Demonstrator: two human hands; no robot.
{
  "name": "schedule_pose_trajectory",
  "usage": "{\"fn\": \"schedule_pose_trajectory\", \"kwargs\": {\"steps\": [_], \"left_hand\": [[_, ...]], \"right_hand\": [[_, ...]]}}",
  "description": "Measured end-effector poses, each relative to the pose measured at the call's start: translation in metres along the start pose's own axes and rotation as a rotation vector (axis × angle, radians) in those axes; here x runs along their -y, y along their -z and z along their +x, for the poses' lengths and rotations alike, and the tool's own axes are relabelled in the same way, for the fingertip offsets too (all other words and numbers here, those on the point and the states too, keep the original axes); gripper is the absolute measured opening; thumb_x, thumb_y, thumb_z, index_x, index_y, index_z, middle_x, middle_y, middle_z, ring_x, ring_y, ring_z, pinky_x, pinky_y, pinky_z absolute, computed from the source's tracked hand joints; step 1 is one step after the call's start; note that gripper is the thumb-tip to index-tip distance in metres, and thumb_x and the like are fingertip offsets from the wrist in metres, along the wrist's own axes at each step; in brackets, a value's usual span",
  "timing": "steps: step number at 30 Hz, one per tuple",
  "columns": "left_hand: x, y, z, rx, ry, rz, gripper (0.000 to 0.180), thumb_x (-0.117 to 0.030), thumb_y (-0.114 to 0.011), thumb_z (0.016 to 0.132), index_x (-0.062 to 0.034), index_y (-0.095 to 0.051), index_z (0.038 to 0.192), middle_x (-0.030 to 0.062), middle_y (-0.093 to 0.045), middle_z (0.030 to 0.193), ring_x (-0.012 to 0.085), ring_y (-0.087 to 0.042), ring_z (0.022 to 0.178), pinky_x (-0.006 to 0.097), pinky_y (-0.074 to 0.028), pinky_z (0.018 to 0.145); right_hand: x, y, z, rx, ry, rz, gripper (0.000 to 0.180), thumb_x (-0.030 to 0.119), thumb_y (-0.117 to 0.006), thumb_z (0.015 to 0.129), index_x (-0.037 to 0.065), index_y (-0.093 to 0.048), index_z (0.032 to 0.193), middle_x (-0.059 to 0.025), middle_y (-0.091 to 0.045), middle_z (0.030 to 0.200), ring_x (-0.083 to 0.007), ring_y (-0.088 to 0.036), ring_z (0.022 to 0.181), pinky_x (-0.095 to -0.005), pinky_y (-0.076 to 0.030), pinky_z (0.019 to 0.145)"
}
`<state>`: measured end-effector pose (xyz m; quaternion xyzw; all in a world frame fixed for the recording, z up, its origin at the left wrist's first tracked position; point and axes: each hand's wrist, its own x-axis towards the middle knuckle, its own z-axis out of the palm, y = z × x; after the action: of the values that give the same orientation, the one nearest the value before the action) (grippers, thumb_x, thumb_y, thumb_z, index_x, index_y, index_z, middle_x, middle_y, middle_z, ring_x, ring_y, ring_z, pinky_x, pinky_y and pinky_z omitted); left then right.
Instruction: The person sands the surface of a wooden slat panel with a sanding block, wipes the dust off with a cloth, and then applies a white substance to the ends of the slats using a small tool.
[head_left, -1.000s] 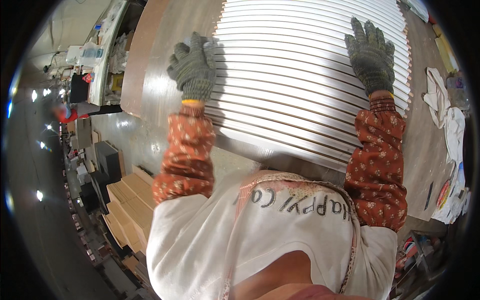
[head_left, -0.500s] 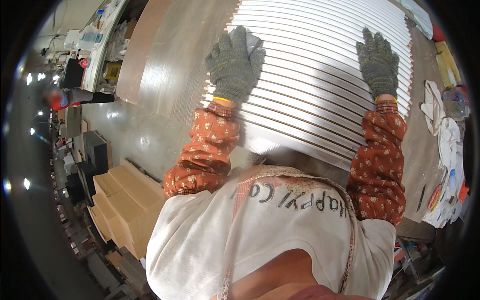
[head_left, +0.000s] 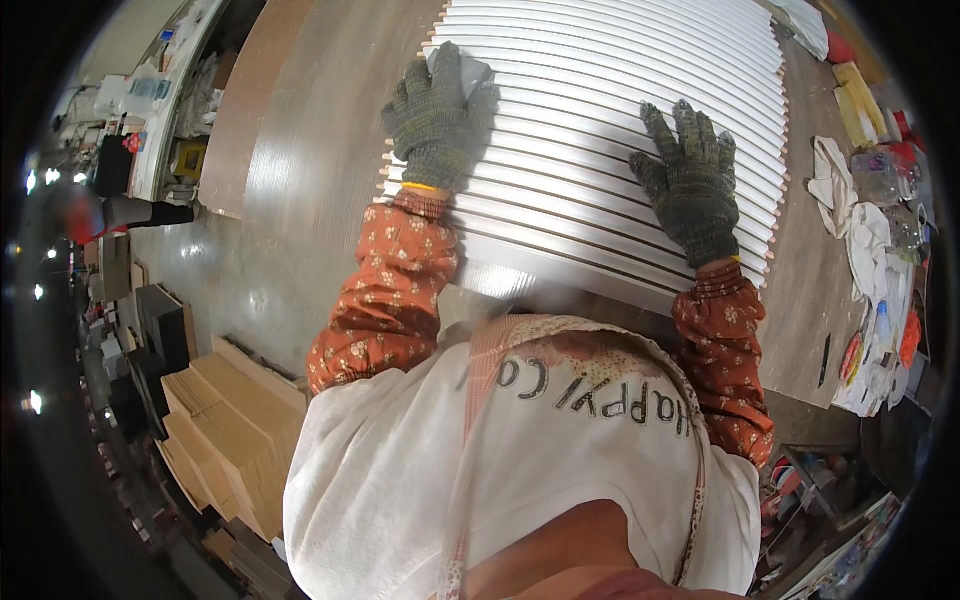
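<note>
Long white strips (head_left: 590, 170) lie side by side on a wood-grain table, with narrow dark gaps between them. My left hand (head_left: 435, 125), in a dark knitted glove, rests near their left ends. A flat grey piece (head_left: 474, 74), perhaps sandpaper or cloth, is held beneath that hand and shows between forefinger and thumb; the palm hides the rest. My right hand (head_left: 692, 185), gloved alike, lies with spread fingers on the strips toward their right ends. Nothing shows in it.
The wood-grain tabletop (head_left: 330, 120) extends left of the strips. White cloths (head_left: 835, 185), a clear plastic jug (head_left: 877, 172) and a yellow block (head_left: 858, 105) lie along the right side. Stacked cardboard (head_left: 225, 420) stands on the floor at lower left; another person (head_left: 125, 213) is farther off.
My right hand has moved left and nearer to me across the strips, its fingers spreading wider. My left hand keeps its place on the strips while the whole view shifts a little.
</note>
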<state>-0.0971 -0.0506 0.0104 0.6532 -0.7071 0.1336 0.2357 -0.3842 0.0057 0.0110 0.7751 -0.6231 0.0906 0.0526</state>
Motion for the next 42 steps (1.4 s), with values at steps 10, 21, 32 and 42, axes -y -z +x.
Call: {"fn": "schedule_pose_trajectory", "kwargs": {"steps": [10,21,32,42], "left_hand": [[-0.092,0.027,-0.015,0.313,-0.313,-0.023,0.035,-0.031,-0.059,0.086,-0.0123,-0.054,0.115,0.0187,-0.054,0.116,0.0301,-0.058,0.098,0.04,-0.054,0.064],[-0.1,0.024,-0.028,0.225,-0.295,-0.071,0.039,-0.034,-0.053,0.091,-0.0086,-0.048,0.121,0.0182,-0.056,0.105,0.0344,-0.061,0.09,0.049,-0.052,0.074],[-0.081,0.022,-0.011,0.38,-0.05,0.125,0.051,-0.042,-0.047,0.094,-0.0111,-0.044,0.135,0.0242,-0.053,0.118,0.0355,-0.056,0.103,0.052,-0.046,0.083],[-0.013,0.017,0.02,0.206,0.268,0.32,0.06,-0.048,-0.046,0.094,-0.0148,-0.036,0.143,0.0221,-0.054,0.115,0.0374,-0.058,0.101,0.055,-0.046,0.081]], "right_hand": [[-0.006,-0.012,0.0,-0.062,0.035,-0.023,0.056,0.039,-0.051,0.095,0.028,-0.032,0.147,-0.0178,-0.037,0.147,-0.0377,-0.032,0.137,-0.0568,-0.016,0.115],[-0.002,-0.012,0.001,-0.123,0.046,-0.047,0.051,0.038,-0.048,0.096,0.026,-0.037,0.145,-0.0179,-0.04,0.144,-0.0392,-0.037,0.134,-0.0598,-0.022,0.112],[0.001,-0.013,0.001,-0.086,0.03,-0.076,0.052,0.045,-0.04,0.098,0.028,-0.032,0.147,-0.0138,-0.035,0.149,-0.0358,-0.032,0.138,-0.058,-0.018,0.114],[0.001,-0.011,0.001,-0.155,0.007,-0.003,0.05,0.039,-0.048,0.096,0.028,-0.038,0.144,-0.011,-0.04,0.145,-0.0307,-0.036,0.136,-0.055,-0.02,0.114]]}}
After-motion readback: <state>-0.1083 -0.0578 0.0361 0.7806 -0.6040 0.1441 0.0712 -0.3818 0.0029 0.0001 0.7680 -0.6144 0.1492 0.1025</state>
